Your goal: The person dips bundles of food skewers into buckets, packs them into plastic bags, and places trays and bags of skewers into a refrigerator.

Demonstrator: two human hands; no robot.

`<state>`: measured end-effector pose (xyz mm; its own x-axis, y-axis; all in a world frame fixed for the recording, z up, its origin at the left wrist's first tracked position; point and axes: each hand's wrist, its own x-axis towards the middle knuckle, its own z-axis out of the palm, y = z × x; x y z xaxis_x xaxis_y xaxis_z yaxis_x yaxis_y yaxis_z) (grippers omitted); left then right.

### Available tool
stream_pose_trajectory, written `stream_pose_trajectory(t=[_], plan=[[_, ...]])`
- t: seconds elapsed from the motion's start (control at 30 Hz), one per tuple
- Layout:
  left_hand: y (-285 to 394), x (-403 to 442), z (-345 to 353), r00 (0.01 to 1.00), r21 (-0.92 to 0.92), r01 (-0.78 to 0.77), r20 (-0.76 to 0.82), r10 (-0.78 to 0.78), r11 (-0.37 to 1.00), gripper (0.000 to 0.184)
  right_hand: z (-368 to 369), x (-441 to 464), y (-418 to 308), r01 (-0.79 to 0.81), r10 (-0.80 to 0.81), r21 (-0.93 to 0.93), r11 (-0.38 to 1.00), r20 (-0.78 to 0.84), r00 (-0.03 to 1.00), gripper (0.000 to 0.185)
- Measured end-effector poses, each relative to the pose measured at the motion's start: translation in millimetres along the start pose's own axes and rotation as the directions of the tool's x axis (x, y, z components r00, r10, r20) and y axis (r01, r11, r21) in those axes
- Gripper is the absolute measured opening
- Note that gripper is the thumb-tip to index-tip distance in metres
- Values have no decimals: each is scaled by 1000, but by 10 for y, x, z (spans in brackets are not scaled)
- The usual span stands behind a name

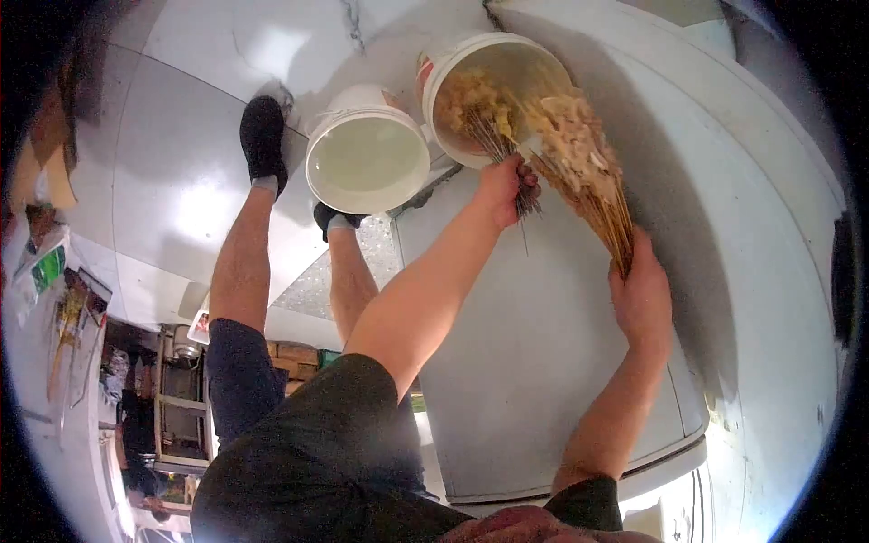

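Note:
My left hand point(513, 192) is closed around a bundle of thin dark skewers point(493, 136). Their food-covered ends point(475, 98), yellow-brown, are inside a white bucket point(433, 109). My right hand point(643, 294) grips a thick bundle of light brown skewers point(608, 217) near their bare ends. Pale, brownish food pieces point(575, 136) cover the upper part of that bundle, which leans against or just over the bucket's right rim; I cannot tell whether it touches. The bucket's inside is partly hidden by both bundles.
A smaller white bucket point(312, 185) of pale, cloudy liquid stands left of the larger one. My feet in dark shoes point(262, 136) are beside it. A broad whitish flat surface point(516, 362) lies below my hands. Shelving point(181, 398) with goods stands at lower left.

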<state>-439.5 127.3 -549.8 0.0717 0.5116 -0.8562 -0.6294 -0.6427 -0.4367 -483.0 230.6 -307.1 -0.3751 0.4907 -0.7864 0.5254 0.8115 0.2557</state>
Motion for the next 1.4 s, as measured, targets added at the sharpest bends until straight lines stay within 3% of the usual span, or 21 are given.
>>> stream_pose_trajectory(t=[0.17,0.27,0.4,0.5,0.7,1.1,1.2,1.3,1.4], plan=[[-62,-81,-74,1000,-43,19,-16,-20,999,17,-231,315,-162,66,-43,-253,965,95,995,38],[-41,-168,-72,999,22,-2,-39,2,1000,19,-303,565,-362,108,-58,-375,921,142,988,30],[20,-240,-90,997,30,29,-70,-26,999,20,-323,836,-648,205,-166,-492,846,124,978,19],[49,-266,-97,996,25,47,-79,-45,999,20,-156,1069,-794,309,-323,-516,799,64,944,15],[141,-363,-79,991,24,81,-112,-78,996,16,-94,1311,-1022,337,-428,-595,729,-13,903,13],[253,-577,-70,974,73,168,-168,-154,983,16,-511,1309,-1146,418,-546,-756,504,97,832,13],[193,-640,-85,971,48,190,-155,-180,981,15,-254,1322,-1141,436,-597,-691,577,8,802,18],[272,-725,-71,974,43,188,-136,-181,981,14,-59,1374,-1189,323,-433,-684,654,12,901,24],[259,-780,-38,970,1,211,-123,-209,978,14,42,1390,-1205,269,-350,-654,708,7,937,31]])
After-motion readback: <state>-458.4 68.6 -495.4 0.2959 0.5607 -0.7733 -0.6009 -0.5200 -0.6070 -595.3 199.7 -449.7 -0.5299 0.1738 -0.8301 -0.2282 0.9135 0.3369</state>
